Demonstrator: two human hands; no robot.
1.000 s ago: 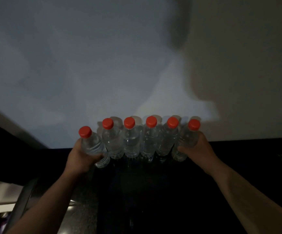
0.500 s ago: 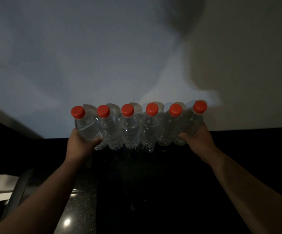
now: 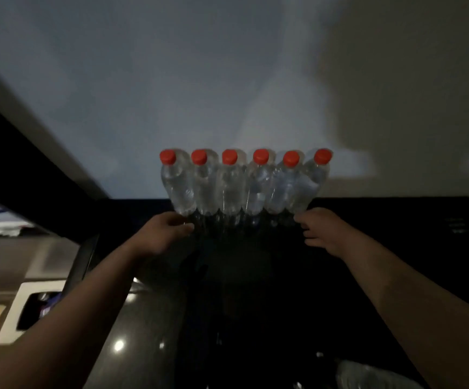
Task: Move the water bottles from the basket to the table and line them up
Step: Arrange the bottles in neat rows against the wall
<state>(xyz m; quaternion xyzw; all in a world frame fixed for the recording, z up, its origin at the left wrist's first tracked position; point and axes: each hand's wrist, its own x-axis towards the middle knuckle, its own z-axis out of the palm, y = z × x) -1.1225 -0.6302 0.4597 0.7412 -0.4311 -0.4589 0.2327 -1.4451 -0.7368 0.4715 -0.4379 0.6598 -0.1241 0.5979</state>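
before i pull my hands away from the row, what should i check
1. Six water bottles standing on the table: ok.
2. Red caps on every bottle: ok.
3. One line along the wall, side by side: ok.
4. End bottles upright: cannot tell; the rightmost bottle looks tilted, perhaps only from the wide lens.
5. Left hand free of the leftmost bottle: cannot tell; it sits at the base, in the dark.
6. Right hand free of the rightmost bottle: cannot tell; its fingers are curled close to the base.
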